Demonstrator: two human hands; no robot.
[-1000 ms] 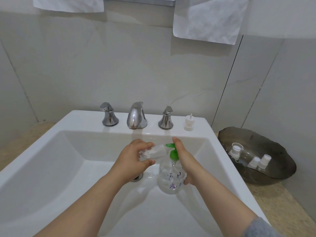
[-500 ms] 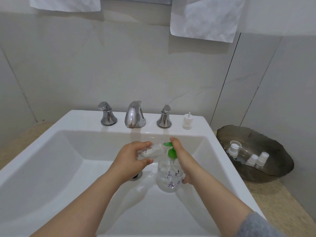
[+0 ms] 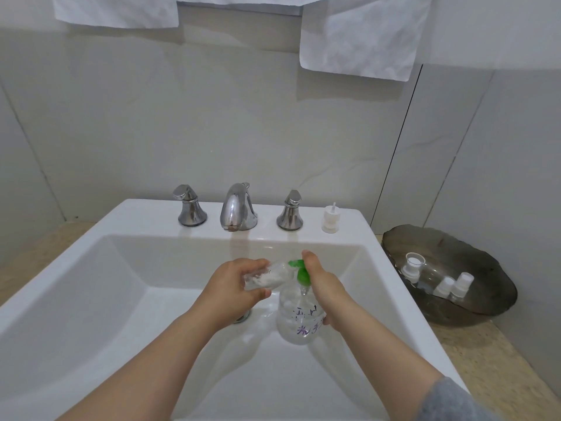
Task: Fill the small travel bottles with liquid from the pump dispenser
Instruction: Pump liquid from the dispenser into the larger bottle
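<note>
Lying tipped in the curled fingers of the left hand (image 3: 239, 284), the small travel bottle (image 3: 270, 276) is held with its mouth at the green spout (image 3: 296, 264), it seems, so liquid goes in, while the pump dispenser (image 3: 299, 322) is gripped by the right hand (image 3: 324, 288) over the sink (image 3: 121, 268) for drips.

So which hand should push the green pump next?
Right. The right hand grips the pump dispenser, a finger over its green pump head; the left hand holds the travel bottle to it.

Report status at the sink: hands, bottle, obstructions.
Left hand grips travel bottle at green nozzle. Right hand holds pump dispenser over sink. Nothing in the way.
</note>
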